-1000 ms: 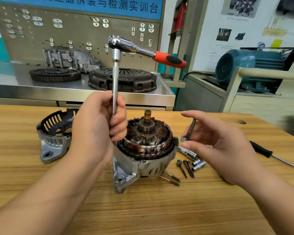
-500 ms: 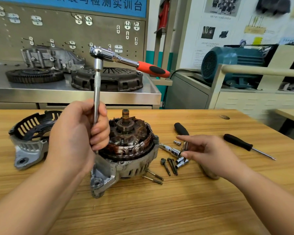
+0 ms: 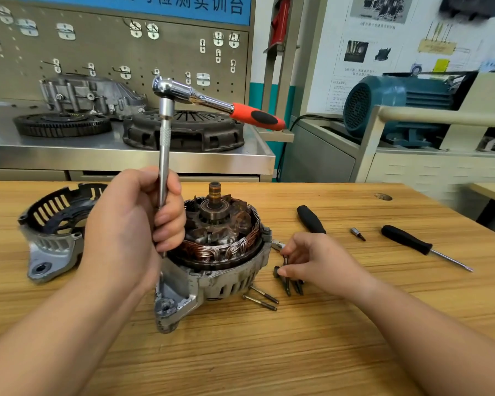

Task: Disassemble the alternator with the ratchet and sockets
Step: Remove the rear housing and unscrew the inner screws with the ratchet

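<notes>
Gripping the upright extension bar point(image 3: 164, 155) of the ratchet point(image 3: 212, 102), the left hand point(image 3: 126, 227) is just left of the alternator point(image 3: 223, 252); on its right, the right hand point(image 3: 320, 261) pinches a bolt point(image 3: 285, 260).

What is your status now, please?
Left hand grips ratchet by its bar, upright at alternator edge. Right hand pinches bolt by loose bolts. Cover off, lying left.
</notes>
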Demonstrator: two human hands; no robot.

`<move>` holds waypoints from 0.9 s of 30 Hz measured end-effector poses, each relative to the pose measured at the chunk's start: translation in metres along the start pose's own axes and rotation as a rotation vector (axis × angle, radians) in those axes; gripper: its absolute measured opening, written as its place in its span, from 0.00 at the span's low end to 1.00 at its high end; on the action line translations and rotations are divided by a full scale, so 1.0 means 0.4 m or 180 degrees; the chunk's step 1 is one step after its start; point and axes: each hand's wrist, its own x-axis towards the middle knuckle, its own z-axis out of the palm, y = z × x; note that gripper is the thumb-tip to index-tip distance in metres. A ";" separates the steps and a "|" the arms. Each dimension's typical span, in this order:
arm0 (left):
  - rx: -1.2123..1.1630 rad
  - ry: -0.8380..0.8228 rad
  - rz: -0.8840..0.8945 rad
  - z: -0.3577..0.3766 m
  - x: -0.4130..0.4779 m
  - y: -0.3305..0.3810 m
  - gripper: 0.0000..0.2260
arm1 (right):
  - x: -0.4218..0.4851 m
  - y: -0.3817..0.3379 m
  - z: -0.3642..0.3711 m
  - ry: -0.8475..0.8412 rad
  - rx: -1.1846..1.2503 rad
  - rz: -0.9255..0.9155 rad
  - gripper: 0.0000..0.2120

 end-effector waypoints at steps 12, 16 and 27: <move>-0.0035 -0.0034 -0.0035 0.000 0.000 -0.004 0.17 | 0.033 -0.025 0.024 -0.0173 -0.0981 -0.0405 0.05; -0.0016 -0.0078 0.0006 0.002 -0.005 -0.001 0.15 | 0.019 -0.052 -0.021 0.0266 -0.0379 -0.0334 0.04; 0.0401 -0.0297 0.0413 0.123 -0.032 0.007 0.11 | -0.039 -0.369 -0.108 -0.0357 0.3973 -0.1639 0.22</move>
